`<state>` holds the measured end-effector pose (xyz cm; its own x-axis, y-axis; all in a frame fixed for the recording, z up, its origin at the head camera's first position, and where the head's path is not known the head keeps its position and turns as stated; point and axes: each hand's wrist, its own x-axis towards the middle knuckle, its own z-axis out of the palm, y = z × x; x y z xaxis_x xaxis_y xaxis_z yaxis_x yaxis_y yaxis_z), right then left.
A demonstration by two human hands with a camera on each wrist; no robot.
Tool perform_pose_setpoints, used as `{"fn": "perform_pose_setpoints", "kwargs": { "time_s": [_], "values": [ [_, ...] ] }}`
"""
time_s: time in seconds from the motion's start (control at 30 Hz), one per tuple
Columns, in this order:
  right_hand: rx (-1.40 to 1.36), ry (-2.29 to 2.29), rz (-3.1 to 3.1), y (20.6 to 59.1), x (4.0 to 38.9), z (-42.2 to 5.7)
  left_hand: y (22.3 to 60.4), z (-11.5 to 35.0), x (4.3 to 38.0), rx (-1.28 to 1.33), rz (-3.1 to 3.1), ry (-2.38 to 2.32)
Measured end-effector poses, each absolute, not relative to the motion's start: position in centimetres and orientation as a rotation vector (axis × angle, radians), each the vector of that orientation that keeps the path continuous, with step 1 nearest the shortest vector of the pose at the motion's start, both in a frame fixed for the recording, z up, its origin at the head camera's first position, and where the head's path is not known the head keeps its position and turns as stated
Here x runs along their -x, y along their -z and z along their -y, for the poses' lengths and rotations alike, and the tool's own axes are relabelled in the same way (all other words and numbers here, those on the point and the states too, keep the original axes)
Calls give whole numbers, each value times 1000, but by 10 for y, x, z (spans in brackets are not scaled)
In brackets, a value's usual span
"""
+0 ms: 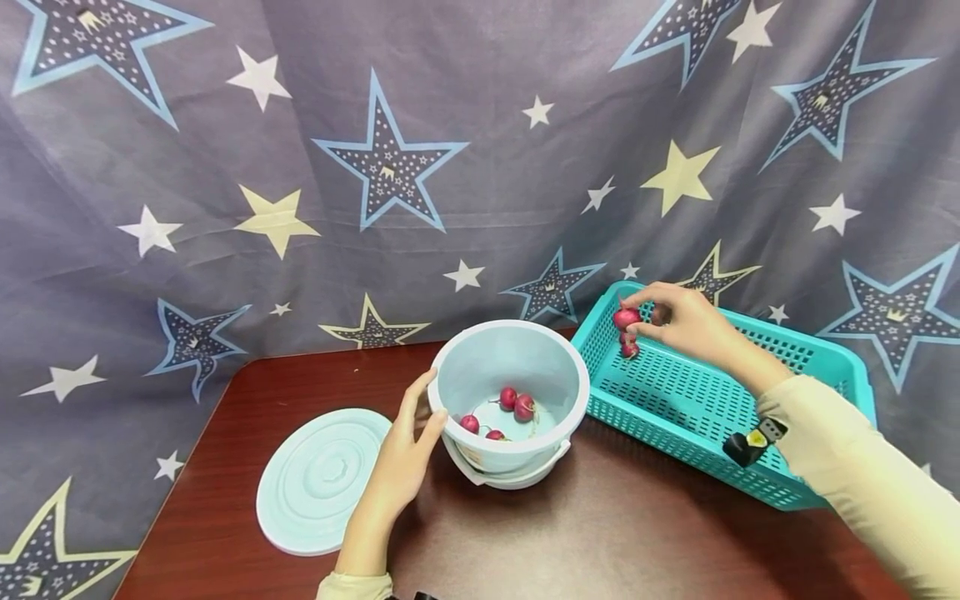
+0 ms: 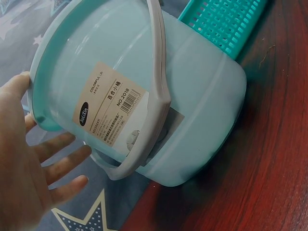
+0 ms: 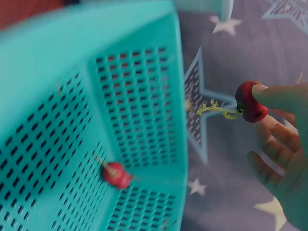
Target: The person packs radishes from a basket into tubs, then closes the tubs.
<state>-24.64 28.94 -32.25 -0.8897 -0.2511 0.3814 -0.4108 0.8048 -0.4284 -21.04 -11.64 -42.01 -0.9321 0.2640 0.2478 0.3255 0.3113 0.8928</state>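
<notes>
A pale blue bucket (image 1: 510,333) holds several red radishes (image 1: 523,407) at its bottom. My left hand (image 1: 405,450) rests against the rim on the bucket's left side; in the left wrist view its lower fingers (image 2: 67,190) are spread and relaxed. My right hand (image 1: 686,321) pinches a red radish (image 1: 626,319) between thumb and fingers, above the far left corner of the teal basket (image 1: 675,446). The held radish (image 3: 250,102) has a short yellowish stem stub in the right wrist view. Another radish (image 3: 115,175) lies inside the basket.
A round pale blue lid (image 1: 322,483) lies on the reddish-brown table (image 1: 600,533), left of the bucket. The bucket's light handle (image 2: 161,91) hangs down its side, over a label. A grey curtain with stars (image 1: 480,167) stands behind the table.
</notes>
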Motion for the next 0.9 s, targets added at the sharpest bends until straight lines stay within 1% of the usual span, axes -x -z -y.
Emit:
{"fn": "perform_pose_setpoints", "kwargs": {
  "time_s": [0.17,0.37,0.63,0.9],
  "values": [
    [-594,-765,2594,310,233,-274,418,116,210,556,2509,1715],
    [-714,-937,2523,302,224,-254,418,116,211,555,2510,1707],
    [-891,-965,2463,302,211,-221,419,115,213,567,2505,1705],
    [-967,-1065,2506,312,206,-194,418,116,209,551,2514,1732]
  ]
}}
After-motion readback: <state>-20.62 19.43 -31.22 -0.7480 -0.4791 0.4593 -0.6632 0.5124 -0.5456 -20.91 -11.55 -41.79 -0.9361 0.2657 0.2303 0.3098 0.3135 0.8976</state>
